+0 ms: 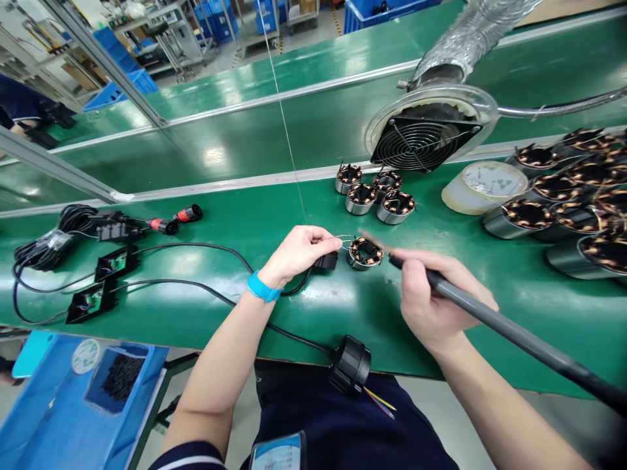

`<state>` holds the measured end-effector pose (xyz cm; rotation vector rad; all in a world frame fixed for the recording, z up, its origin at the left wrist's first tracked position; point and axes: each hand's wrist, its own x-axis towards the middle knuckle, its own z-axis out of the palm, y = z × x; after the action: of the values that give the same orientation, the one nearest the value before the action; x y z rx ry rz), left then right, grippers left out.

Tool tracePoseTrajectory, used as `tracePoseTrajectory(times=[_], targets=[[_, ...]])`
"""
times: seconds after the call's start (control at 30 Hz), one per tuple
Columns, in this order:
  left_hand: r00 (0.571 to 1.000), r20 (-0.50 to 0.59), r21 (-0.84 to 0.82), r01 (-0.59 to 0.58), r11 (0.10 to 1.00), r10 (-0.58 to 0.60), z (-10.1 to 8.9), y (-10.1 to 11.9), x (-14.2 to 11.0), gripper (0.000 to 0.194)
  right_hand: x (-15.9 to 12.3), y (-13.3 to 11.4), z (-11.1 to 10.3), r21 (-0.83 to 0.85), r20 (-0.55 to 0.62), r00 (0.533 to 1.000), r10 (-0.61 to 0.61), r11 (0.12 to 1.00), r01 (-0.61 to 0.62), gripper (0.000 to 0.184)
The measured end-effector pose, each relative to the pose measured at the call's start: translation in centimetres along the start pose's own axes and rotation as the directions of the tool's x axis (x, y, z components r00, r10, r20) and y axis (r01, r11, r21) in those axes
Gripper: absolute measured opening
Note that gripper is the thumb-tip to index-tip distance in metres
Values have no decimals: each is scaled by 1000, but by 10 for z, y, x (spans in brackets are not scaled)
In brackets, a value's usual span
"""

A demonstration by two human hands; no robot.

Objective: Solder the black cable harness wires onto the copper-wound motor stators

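Note:
My left hand, with a blue wristband, pinches thin silvery wire whose ends reach toward a small motor stator with copper windings. Just under those fingers is a black housing on a black cable, partly hidden. My right hand is wrapped round a soldering iron with a long grey handle. Its blurred brownish tip is over the stator's upper edge; whether they touch I cannot tell. Near my lap, a round black connector cap with coloured wires overhangs the table edge.
Several stators stand behind the work spot, and larger ones crowd the right. A fume extractor hangs beyond, near a white roll. Open black boxes and coiled cable lie left. A blue bin stands below.

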<state>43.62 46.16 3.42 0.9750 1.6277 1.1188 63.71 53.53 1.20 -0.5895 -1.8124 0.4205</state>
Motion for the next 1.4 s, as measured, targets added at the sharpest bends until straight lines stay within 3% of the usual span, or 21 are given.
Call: tracePoseTrajectory(times=[0.17, 0.5, 0.77, 0.97, 1.1, 1.4], targets=[[1000, -16, -22, 0, 1000, 0, 3, 0, 0, 41, -5, 3, -3, 19, 2, 981, -192, 981, 192, 11], [999, -37, -31, -10, 999, 9, 4, -2, 0, 35, 1, -4, -1, 46, 88, 976, -200, 979, 197, 13], [999, -45, -7, -20, 1000, 19, 4, -3, 1, 35, 0, -5, -1, 37, 95, 983, -159, 987, 156, 14], [999, -47, -6, -7, 1000, 7, 4, -2, 1, 35, -9, 0, -3, 20, -2, 1000, 25, 1000, -24, 15], [999, -46, -14, -10, 1000, 9, 4, -3, 1, 33, -11, 1, -3, 9, -8, 993, 121, 993, -121, 17], [999, -41, -15, -19, 1000, 18, 4, -3, 1, 37, -7, 2, 4, 6, -3, 993, 116, 993, -116, 16]])
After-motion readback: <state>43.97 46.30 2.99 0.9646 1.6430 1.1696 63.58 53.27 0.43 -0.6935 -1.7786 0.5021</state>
